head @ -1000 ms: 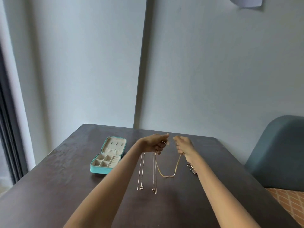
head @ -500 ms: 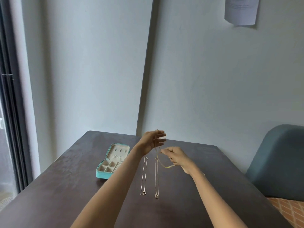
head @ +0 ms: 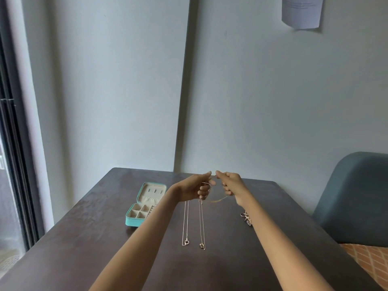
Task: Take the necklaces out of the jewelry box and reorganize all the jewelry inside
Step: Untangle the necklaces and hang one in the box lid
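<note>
Gold necklace [head: 218,200] between hands, beside two chains [head: 193,223].

Bare table [head: 84,238] near the open jewelry box [head: 144,204]; two necklaces [head: 193,225] and small jewelry pile [head: 246,219] mid-table.

two bare forearms reaching in from the bottom edge, left hand [head: 194,186], right hand [head: 231,183], slim wrists, short plain nails

left hand [head: 196,186] + right hand [head: 230,183]: pinching gold chain [head: 219,199] | jewelry box [head: 146,204]: open on table [head: 84,238]
</note>
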`<action>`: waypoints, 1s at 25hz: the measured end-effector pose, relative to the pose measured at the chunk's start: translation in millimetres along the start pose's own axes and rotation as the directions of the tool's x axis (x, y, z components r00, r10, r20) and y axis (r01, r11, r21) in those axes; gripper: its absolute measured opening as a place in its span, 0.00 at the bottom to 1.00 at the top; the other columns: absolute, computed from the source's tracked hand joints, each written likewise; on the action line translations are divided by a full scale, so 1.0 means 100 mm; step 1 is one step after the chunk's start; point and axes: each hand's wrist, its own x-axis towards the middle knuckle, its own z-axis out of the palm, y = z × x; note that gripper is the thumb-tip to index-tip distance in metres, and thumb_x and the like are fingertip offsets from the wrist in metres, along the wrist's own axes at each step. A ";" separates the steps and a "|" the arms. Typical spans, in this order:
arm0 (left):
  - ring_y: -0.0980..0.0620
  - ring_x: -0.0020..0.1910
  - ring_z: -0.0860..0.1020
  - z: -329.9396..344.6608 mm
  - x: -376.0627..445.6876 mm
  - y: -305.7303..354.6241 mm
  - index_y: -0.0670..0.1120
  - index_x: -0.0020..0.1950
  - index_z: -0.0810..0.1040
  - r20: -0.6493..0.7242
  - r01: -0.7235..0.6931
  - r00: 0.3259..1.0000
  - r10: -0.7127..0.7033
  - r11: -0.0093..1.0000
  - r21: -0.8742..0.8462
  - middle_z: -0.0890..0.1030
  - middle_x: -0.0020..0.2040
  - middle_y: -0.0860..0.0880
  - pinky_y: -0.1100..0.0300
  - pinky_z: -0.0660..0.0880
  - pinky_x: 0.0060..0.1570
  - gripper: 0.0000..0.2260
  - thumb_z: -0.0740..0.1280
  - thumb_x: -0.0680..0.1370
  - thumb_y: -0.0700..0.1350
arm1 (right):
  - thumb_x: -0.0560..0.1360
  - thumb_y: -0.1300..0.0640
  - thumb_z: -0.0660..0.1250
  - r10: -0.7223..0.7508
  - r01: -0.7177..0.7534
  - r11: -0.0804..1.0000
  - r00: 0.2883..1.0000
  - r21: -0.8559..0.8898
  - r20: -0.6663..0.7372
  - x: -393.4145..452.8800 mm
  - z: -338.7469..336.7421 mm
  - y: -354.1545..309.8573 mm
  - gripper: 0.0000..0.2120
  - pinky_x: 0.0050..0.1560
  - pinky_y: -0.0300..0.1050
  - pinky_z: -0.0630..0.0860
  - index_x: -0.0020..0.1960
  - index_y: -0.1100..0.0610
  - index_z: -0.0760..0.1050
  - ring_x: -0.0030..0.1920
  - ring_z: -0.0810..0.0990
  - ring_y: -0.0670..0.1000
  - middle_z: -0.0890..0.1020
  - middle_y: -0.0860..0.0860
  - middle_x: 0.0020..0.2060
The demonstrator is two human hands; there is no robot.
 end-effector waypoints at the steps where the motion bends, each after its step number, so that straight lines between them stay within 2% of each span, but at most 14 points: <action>1: 0.56 0.22 0.62 0.02 0.00 0.01 0.45 0.41 0.74 0.005 -0.017 1.000 0.017 0.997 -0.080 0.62 0.23 0.53 0.65 0.63 0.25 0.16 0.55 0.82 0.53 | 0.77 0.53 0.64 0.026 -0.025 0.998 1.000 0.049 -0.015 0.00 0.03 0.09 0.11 0.20 0.32 0.56 0.39 0.57 0.71 0.19 0.60 0.41 0.64 0.49 0.27; 3: 0.56 0.22 0.65 0.02 0.00 0.02 0.46 0.40 0.72 -0.037 -0.063 0.998 0.056 0.971 -0.230 0.66 0.24 0.53 0.65 0.66 0.26 0.13 0.58 0.81 0.50 | 0.78 0.54 0.63 0.064 -0.061 0.990 0.998 0.130 -0.018 -0.02 0.09 0.26 0.10 0.21 0.33 0.57 0.40 0.57 0.71 0.20 0.61 0.42 0.63 0.49 0.27; 6: 0.51 0.31 0.81 -0.05 0.03 -0.02 0.45 0.41 0.73 -0.186 -0.189 0.975 0.122 0.896 -0.403 0.82 0.34 0.48 0.60 0.80 0.36 0.11 0.58 0.81 0.45 | 0.78 0.56 0.63 0.043 -0.047 0.983 0.999 0.178 0.025 -0.10 0.20 0.45 0.09 0.23 0.35 0.63 0.40 0.58 0.70 0.23 0.65 0.44 0.67 0.50 0.26; 9: 0.45 0.41 0.84 -0.11 0.10 -0.14 0.42 0.46 0.75 -0.295 -0.282 0.945 0.141 0.811 -0.513 0.85 0.44 0.42 0.56 0.82 0.44 0.09 0.57 0.82 0.41 | 0.78 0.60 0.62 0.002 -0.013 0.996 0.993 0.093 0.120 -0.17 0.35 0.51 0.04 0.30 0.36 0.72 0.45 0.59 0.72 0.27 0.71 0.45 0.74 0.52 0.31; 11: 0.45 0.41 0.84 -0.11 0.16 -0.23 0.41 0.48 0.75 -0.358 -0.301 0.925 0.130 0.826 -0.477 0.84 0.44 0.41 0.57 0.81 0.43 0.08 0.57 0.81 0.39 | 0.78 0.62 0.63 -0.002 -0.003 0.999 0.988 0.034 0.152 -0.19 0.43 0.52 0.02 0.32 0.36 0.75 0.48 0.60 0.74 0.30 0.74 0.46 0.77 0.52 0.32; 13: 0.45 0.41 0.82 -0.11 0.20 -0.29 0.41 0.47 0.76 -0.390 -0.273 0.911 0.132 0.903 -0.332 0.81 0.45 0.41 0.57 0.79 0.44 0.08 0.58 0.81 0.39 | 0.77 0.63 0.63 0.002 -0.001 1.000 0.988 -0.009 0.157 -0.21 0.45 0.53 0.03 0.32 0.36 0.74 0.45 0.60 0.74 0.30 0.74 0.46 0.77 0.52 0.32; 15: 0.45 0.42 0.81 -0.10 0.18 -0.31 0.40 0.46 0.76 -0.360 -0.203 0.923 0.134 0.966 -0.161 0.81 0.45 0.41 0.56 0.78 0.45 0.10 0.56 0.82 0.39 | 0.76 0.61 0.65 0.015 -0.010 0.999 0.988 -0.032 0.155 -0.24 0.44 0.53 0.05 0.31 0.35 0.74 0.42 0.60 0.74 0.29 0.74 0.46 0.77 0.52 0.30; 18: 0.49 0.39 0.79 -0.06 0.15 -0.30 0.42 0.46 0.76 -0.299 -0.071 0.951 0.076 0.997 0.027 0.80 0.42 0.44 0.61 0.75 0.39 0.12 0.54 0.82 0.40 | 0.75 0.59 0.68 0.030 -0.026 0.999 0.992 -0.035 0.125 -0.26 0.38 0.52 0.08 0.30 0.35 0.73 0.38 0.59 0.74 0.27 0.73 0.45 0.76 0.51 0.28; 22: 0.51 0.36 0.75 -0.02 0.22 -0.35 0.41 0.45 0.77 -0.319 0.006 0.948 -0.008 1.000 -0.008 0.76 0.40 0.45 0.61 0.74 0.37 0.12 0.54 0.81 0.38 | 0.75 0.65 0.65 0.033 -0.034 0.999 0.995 0.016 0.095 -0.22 0.30 0.49 0.04 0.29 0.36 0.73 0.41 0.61 0.75 0.26 0.71 0.46 0.75 0.54 0.29; 25: 0.50 0.34 0.74 0.01 0.25 -0.37 0.39 0.45 0.76 -0.310 0.065 0.949 -0.065 0.998 -0.009 0.75 0.39 0.44 0.61 0.73 0.35 0.12 0.55 0.81 0.38 | 0.75 0.67 0.60 0.032 -0.031 0.999 0.999 -0.030 0.036 -0.21 0.27 0.50 0.05 0.29 0.36 0.75 0.43 0.62 0.74 0.27 0.73 0.47 0.76 0.54 0.31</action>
